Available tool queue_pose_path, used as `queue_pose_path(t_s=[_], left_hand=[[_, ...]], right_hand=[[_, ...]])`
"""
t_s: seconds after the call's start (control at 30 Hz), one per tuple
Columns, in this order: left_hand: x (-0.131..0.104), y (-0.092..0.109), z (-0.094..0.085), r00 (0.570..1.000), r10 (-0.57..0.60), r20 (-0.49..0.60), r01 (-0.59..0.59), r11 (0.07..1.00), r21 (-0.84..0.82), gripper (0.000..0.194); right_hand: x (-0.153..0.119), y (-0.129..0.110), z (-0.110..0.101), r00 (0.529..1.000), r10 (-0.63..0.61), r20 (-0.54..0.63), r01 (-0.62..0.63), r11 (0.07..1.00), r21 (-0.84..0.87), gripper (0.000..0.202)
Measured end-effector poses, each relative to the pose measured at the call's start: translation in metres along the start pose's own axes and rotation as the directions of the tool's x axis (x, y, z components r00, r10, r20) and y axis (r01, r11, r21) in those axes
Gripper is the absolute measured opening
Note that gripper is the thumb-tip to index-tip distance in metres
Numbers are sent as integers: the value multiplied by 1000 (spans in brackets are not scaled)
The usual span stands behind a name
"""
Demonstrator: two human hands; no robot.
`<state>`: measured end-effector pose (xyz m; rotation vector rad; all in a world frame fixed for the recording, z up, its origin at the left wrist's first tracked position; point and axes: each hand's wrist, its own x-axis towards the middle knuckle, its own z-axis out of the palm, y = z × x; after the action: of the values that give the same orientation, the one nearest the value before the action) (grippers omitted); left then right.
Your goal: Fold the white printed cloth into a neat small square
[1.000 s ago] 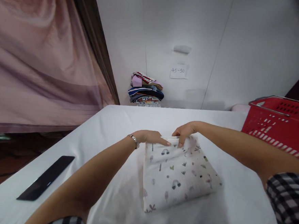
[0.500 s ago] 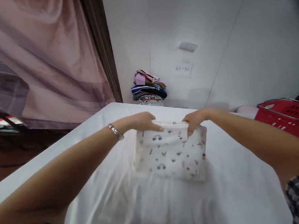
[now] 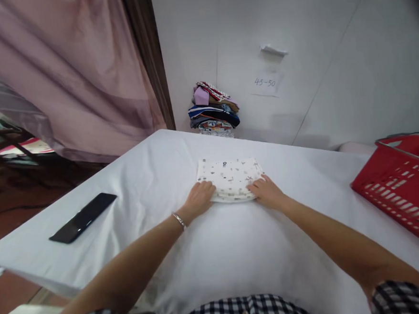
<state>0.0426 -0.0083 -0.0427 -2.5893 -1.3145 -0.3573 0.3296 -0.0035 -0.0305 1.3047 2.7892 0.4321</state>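
Note:
A white cloth with small printed figures (image 3: 230, 174) lies folded into a compact rectangle on the white-covered table (image 3: 152, 161). At its near left corner my left hand (image 3: 201, 197), with a silver bracelet at the wrist, is closed on the cloth edge. My right hand (image 3: 265, 191) grips the near right corner, fingers on top of the fabric. Both thumbs are mostly hidden.
A black phone-like slab (image 3: 83, 218) lies on the table at the left. At the right stands a red basket (image 3: 401, 186). Folded clothes (image 3: 214, 111) are stacked by the wall, near a paper marked 45-50 (image 3: 265, 84). A pink curtain (image 3: 99, 78) hangs at the left.
The cloth now lies flat and smaller, folded over, where it was held up by its far edge. Both hands have moved to its near corners. The black slab has come into view.

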Motion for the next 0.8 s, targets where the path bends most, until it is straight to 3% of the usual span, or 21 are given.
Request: queue_pose_path(t_s=[0.1, 0.43, 0.6, 0.73, 0.8], left_hand=[[-21, 9, 26, 997, -71, -29, 69, 995, -78, 27], [-36, 0, 20, 994, -52, -95, 17, 940, -341, 34], [-23, 0, 19, 990, -113, -82, 77, 932, -355, 26], [-14, 2, 15, 994, -102, 39, 109, 949, -296, 35], [-13, 1, 13, 994, -91, 68, 107, 948, -300, 31]], right_hand=[[-15, -8, 26, 999, 29, -17, -27, 994, 101, 45], [-39, -5, 28, 987, 93, -134, -40, 934, 354, 42], [-20, -23, 17, 964, 143, -225, -16, 875, 484, 31], [2, -35, 17, 981, 122, -152, -38, 885, 464, 34], [7, -37, 21, 987, 120, -111, -59, 893, 447, 35]])
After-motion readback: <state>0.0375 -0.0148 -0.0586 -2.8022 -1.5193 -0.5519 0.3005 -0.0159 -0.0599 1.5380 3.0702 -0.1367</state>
